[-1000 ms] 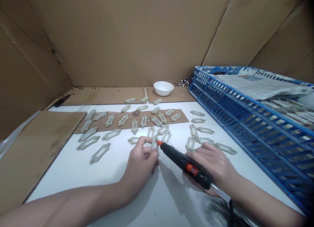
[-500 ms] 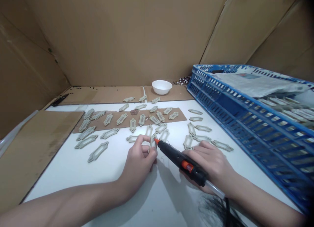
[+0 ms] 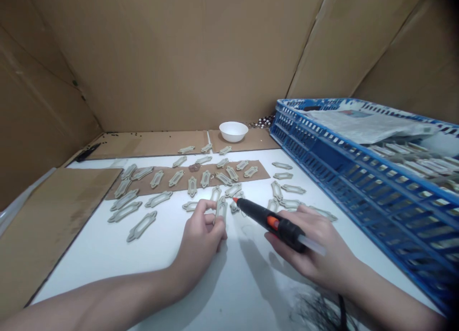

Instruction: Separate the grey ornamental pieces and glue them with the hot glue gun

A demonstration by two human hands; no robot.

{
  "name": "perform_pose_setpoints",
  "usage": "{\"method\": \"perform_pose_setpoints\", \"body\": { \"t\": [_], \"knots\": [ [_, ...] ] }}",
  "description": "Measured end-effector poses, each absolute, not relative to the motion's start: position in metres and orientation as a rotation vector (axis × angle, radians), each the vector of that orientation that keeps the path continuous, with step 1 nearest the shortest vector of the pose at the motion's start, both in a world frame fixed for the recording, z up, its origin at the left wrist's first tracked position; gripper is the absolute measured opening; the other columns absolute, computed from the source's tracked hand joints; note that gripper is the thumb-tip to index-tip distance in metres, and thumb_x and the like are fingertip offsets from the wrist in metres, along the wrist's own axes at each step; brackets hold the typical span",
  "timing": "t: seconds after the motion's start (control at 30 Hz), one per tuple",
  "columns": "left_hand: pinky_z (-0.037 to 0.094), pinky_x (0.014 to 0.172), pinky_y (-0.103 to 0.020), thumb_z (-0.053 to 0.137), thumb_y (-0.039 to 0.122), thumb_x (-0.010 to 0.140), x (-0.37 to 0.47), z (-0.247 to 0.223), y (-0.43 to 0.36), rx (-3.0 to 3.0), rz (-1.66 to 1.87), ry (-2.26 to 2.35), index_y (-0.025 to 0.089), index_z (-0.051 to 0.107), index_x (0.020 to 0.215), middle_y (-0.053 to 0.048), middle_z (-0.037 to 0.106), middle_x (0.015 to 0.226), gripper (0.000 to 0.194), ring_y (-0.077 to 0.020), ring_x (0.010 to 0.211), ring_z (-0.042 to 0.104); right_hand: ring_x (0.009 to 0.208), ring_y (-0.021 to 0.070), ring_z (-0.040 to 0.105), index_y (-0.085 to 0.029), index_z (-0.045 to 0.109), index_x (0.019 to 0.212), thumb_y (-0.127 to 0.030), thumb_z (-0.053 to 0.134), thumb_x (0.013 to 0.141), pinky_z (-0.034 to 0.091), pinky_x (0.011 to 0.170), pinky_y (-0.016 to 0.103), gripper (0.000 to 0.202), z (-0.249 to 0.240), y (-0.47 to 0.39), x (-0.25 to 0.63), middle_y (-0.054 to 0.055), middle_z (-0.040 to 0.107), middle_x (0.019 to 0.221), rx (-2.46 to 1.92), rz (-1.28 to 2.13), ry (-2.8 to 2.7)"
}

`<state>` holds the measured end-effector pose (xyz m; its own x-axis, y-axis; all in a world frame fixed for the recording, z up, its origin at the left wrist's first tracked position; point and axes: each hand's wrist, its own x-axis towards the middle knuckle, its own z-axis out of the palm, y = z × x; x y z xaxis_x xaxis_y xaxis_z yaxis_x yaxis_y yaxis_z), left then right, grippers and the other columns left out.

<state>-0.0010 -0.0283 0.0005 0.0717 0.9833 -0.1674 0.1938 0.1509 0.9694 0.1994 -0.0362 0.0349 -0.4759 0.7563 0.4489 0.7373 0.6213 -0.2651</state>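
Note:
Between the thumb and fingers of my left hand [image 3: 202, 235] a small grey label frame [image 3: 221, 208] is pinched nearly upright. My right hand [image 3: 315, 245] is wrapped round a black hot glue gun [image 3: 263, 217], whose orange tip points left, a little to the right of the held frame and apart from it. A clear glue stick [image 3: 311, 244] sticks out of the gun's rear end. Loose label frames lie around both hands, one of them a flat frame [image 3: 142, 226] to the left. Fine glue strings show near the tip.
A blue plastic crate [image 3: 322, 164] with rows of frames and a plastic bag [image 3: 373, 125] stands at the right. Behind are a white bowl [image 3: 233, 131] and small dark and white beads [image 3: 266, 122]. Cardboard walls surround the white table; a cardboard strip [image 3: 165, 182] bears several frames.
The glue gun's tip has moved away from the held label frame, up and to the right. My left hand keeps its pinch, with the frame turned more face-on. The view has shifted slightly.

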Motion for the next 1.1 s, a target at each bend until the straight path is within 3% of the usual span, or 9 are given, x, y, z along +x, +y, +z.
{"method": "perform_pose_setpoints", "body": {
  "t": [0.1,0.2,0.37,0.5,0.67,0.8,0.97,1.1],
  "knots": [
    [0.033,0.039,-0.017,0.042,0.024,0.075,-0.002,0.0,-0.027,1.266,0.934,1.353,0.023,0.037,0.087,0.007,0.051,0.053,0.012,-0.0083,0.041,0.041,0.047,0.0127,0.044,-0.017,0.047,0.059,-0.042,0.046,0.077,0.029,0.047,0.025,0.03,0.039,-0.032,0.202,0.001,0.049,0.049,-1.432,0.294,-2.103],
    [0.034,0.042,-0.018,0.041,0.027,0.078,-0.002,0.002,-0.026,1.25,0.955,1.339,0.023,0.036,0.087,0.006,0.052,0.055,0.012,-0.0085,0.043,0.041,0.039,0.0112,0.043,-0.016,0.049,0.06,-0.055,0.039,0.077,0.031,0.042,0.024,0.043,0.044,-0.023,0.206,0.0,0.049,0.044,-1.703,0.902,-1.817],
    [0.035,0.054,-0.023,0.038,0.034,0.082,-0.002,0.004,-0.025,1.283,1.014,1.341,0.02,0.039,0.081,0.002,0.052,0.063,0.013,-0.0099,0.054,0.043,0.036,0.0081,0.038,-0.014,0.052,0.057,-0.058,0.034,0.078,0.031,0.044,0.022,0.052,0.048,-0.011,0.214,-0.002,0.04,0.033,-1.613,1.378,-1.592],
    [0.036,0.062,-0.026,0.036,0.036,0.084,-0.003,0.003,-0.025,1.315,1.048,1.337,0.02,0.04,0.078,0.002,0.049,0.063,0.017,-0.0123,0.061,0.047,0.034,0.0073,0.036,-0.012,0.06,0.067,-0.058,0.036,0.077,0.028,0.04,0.021,0.053,0.046,-0.009,0.216,-0.003,0.039,0.032,-1.603,1.489,-1.576],
    [0.034,0.065,-0.024,0.042,0.035,0.082,-0.003,0.01,-0.027,1.313,1.184,1.405,0.021,0.043,0.08,0.003,0.046,0.071,0.014,-0.0113,0.067,0.045,0.032,0.0064,0.037,-0.013,0.057,0.058,-0.059,0.037,0.076,0.027,0.037,0.019,0.053,0.048,-0.011,0.215,-0.003,0.04,0.032,-1.666,1.535,-1.633],
    [0.036,0.07,-0.024,0.045,0.034,0.082,-0.002,0.015,-0.029,1.267,1.202,1.283,0.021,0.044,0.083,0.001,0.055,0.081,0.012,-0.0117,0.075,0.05,0.033,0.0054,0.037,-0.015,0.044,0.042,-0.06,0.04,0.074,0.028,0.039,0.019,0.055,0.05,-0.011,0.214,-0.002,0.04,0.032,-1.707,1.511,-1.641],
    [0.04,0.066,-0.027,0.045,0.04,0.081,-0.002,0.011,-0.029,1.029,1.18,1.143,0.023,0.039,0.09,-0.001,0.061,0.089,0.019,-0.0146,0.073,0.056,0.034,0.0054,0.037,-0.016,0.042,0.039,-0.06,0.039,0.075,0.029,0.041,0.019,0.057,0.052,-0.012,0.212,-0.002,0.041,0.032,-1.726,1.516,-1.675],
    [0.04,0.072,-0.027,0.045,0.039,0.081,-0.002,0.009,-0.027,1.122,1.217,1.248,0.021,0.043,0.088,-0.003,0.059,0.096,0.02,-0.0144,0.079,0.054,0.035,0.0067,0.039,-0.016,0.043,0.041,-0.062,0.04,0.073,0.032,0.042,0.02,0.057,0.052,-0.012,0.216,-0.001,0.041,0.033,-1.735,1.508,-1.704]
  ]
}}
